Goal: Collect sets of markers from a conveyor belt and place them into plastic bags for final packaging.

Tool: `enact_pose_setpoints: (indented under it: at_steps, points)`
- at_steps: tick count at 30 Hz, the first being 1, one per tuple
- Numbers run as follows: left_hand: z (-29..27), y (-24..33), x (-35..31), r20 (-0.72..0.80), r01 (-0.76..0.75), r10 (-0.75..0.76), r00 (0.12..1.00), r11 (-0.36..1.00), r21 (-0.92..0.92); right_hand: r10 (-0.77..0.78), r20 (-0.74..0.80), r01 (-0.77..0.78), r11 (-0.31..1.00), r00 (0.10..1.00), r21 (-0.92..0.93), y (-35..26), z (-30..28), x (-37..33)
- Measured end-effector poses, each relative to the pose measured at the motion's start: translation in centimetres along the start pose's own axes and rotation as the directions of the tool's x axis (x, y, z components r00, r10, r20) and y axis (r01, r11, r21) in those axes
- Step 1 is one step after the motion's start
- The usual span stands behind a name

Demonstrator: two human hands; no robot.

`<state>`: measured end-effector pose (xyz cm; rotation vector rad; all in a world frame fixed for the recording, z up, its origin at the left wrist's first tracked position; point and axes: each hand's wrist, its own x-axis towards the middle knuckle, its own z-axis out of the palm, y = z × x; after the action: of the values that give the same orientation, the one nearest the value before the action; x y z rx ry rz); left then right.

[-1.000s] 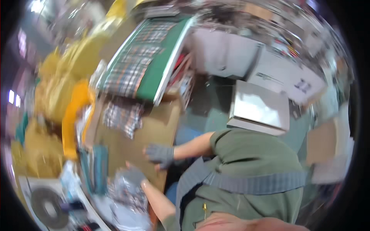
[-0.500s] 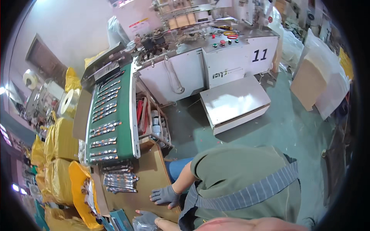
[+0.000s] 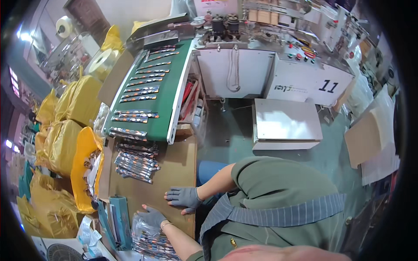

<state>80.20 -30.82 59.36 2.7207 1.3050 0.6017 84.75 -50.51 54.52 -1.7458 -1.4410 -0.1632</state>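
My right hand [image 3: 183,198], in a grey fingerless glove, lies flat and open on the brown tabletop [image 3: 178,161] with its fingers spread. A pile of slim patterned packets [image 3: 136,165] in black, white, orange and blue lies just beyond it. My left hand [image 3: 151,215], gloved alike, rests with fingers stretched over the top of a clear plastic bag [image 3: 141,228]. Many more of the slim packets [image 3: 156,245] fill that bag. Farther off, a green conveyor belt [image 3: 152,106] carries spaced packets, its near end meeting the table.
A teal device [image 3: 119,222] stands beside the bag. An orange-yellow sack [image 3: 82,167] gapes open left of the table, with tied yellow bags [image 3: 82,100] behind. A white machine cabinet [image 3: 248,71] and a low white box [image 3: 287,124] are to the right. A crate [image 3: 191,102] sits beside the belt.
The view has turned, showing more of the near table and the packet-filled bag. Both hands stay low over the table, the right still spread and the left still at the plastic.
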Motion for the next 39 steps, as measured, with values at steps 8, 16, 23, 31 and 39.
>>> enact_pose_setpoints:
  at_steps: [8, 16, 23, 31, 39]
  points:
    - [1.3, 1.5, -0.6, -0.046, 0.04, -0.039, 0.998, 0.999, 0.014, 0.008, -0.004, -0.008, 1.0, 1.0, 0.024, 0.4, -2.3, -0.9]
    - [4.3, 7.2, 1.0, 0.051, 0.007, 0.008, 0.999, 0.96, -0.28, -0.219, -0.361, 0.333, 0.897, 0.907, 0.291, 11.8, -22.5, 8.8]
    - [2.6, 14.1, 1.0, 0.198, -0.25, 0.281, 0.939, 0.954, -0.166, 0.28, -0.472, -0.527, 0.65, 0.836, -0.548, 40.0, -42.7, 15.0]
    - [2.4, 14.7, 1.4, 0.22, -0.126, 0.2, 0.955, 0.942, -0.312, 0.467, -0.117, -0.249, 0.232, 0.877, -0.94, 48.7, -38.1, 22.4]
    - [3.3, 13.3, 1.0, 0.214, -0.076, 0.176, 0.961, 0.91, -0.408, -0.085, -0.486, -0.355, 0.575, 0.87, -0.737, 41.7, -36.3, 30.2]
